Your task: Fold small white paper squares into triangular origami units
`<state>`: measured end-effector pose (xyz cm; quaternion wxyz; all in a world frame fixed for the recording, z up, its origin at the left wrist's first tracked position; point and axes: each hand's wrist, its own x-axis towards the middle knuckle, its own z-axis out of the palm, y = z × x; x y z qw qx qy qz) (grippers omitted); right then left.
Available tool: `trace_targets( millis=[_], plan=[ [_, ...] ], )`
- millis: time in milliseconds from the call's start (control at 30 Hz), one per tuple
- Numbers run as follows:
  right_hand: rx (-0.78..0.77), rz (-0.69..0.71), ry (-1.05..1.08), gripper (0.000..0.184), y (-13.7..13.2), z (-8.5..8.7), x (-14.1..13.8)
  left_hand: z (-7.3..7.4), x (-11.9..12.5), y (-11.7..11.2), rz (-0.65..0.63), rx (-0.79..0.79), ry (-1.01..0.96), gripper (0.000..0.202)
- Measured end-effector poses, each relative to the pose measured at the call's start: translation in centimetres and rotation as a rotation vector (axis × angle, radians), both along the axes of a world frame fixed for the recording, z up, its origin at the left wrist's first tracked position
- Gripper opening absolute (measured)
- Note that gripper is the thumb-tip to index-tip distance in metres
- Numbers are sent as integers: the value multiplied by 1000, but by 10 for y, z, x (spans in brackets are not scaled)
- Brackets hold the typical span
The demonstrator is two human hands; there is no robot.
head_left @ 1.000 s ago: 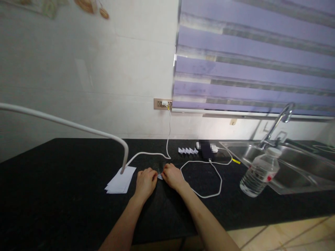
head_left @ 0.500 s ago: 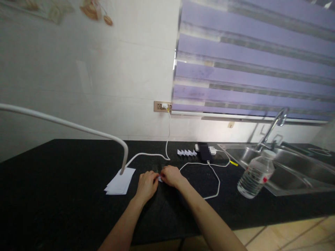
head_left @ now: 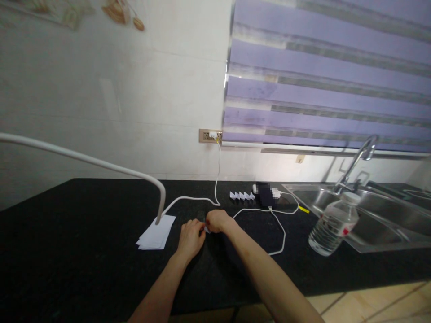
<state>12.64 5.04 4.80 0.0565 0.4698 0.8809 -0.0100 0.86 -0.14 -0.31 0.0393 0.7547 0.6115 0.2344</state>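
Note:
My left hand and my right hand meet over the black countertop. Both have their fingers curled and pinch a small folded piece of white paper between them. The paper is mostly hidden by the fingers. A small stack of white paper sheets lies just left of my left hand. A row of small folded white paper pieces sits further back, near the wall.
A white cable runs from the wall socket across the counter and loops by my right arm. A plastic water bottle lies tilted at the rim of the steel sink. A white lamp arm arches in from the left.
My right hand has lifted slightly and drawn toward the wall, its fingers bent over the paper. The left hand stays in place. The camera view shifted a little.

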Motion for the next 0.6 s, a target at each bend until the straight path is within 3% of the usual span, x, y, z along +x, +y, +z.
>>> trace_targets(
  millis=[267,600],
  plan=[
    [62,7,54,23,-9,0,11,-3,-4,3,7,40,-70,28],
    [45,-25,128,23,0,6,32,1,-5,2,-7,97,-126,20]
  ],
)
